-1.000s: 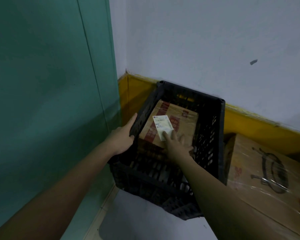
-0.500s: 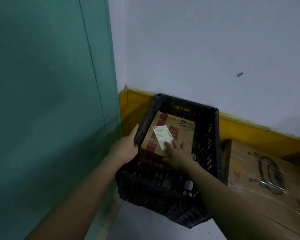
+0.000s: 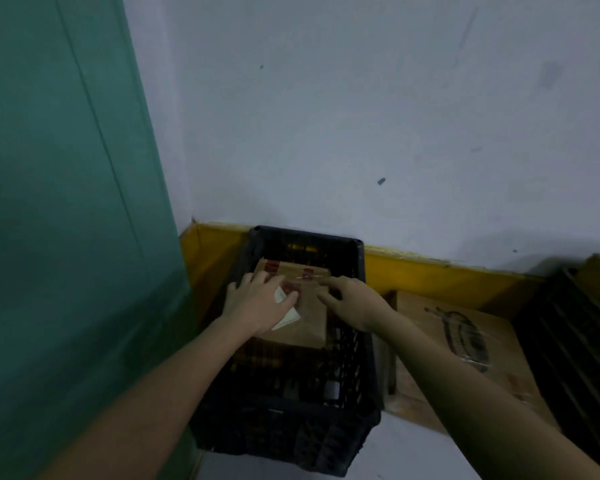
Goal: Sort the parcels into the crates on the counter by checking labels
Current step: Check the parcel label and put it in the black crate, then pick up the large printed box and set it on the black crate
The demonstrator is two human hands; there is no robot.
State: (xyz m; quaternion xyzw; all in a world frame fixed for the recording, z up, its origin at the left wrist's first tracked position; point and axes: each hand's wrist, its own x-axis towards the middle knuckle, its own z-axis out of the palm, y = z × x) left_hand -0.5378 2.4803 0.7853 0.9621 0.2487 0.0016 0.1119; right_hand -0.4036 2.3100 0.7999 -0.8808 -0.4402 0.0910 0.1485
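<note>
Your view is mostly pale grey wall (image 3: 361,116), with a green panel (image 3: 59,202) filling the left side and a yellow band (image 3: 430,271) running along the wall's foot. Against that band stands the black slatted plastic crate (image 3: 284,420); its inside is dark, and what lies under the parcel is hard to make out. To its right lies a large brown cardboard box (image 3: 465,341) with a dark printed drawing, partly covered by your right forearm, and a second dark crate (image 3: 575,341) is cut off at the right edge. The brown cardboard parcel with red tape (image 3: 309,323) sits inside the black crate. Your left hand (image 3: 260,303) lies flat on it, fingers spread, hiding most of the white paper label (image 3: 286,317). Your right hand (image 3: 354,301) is just over the parcel's right part, fingers loosely bent, gripping nothing; you cannot tell whether it touches.
</note>
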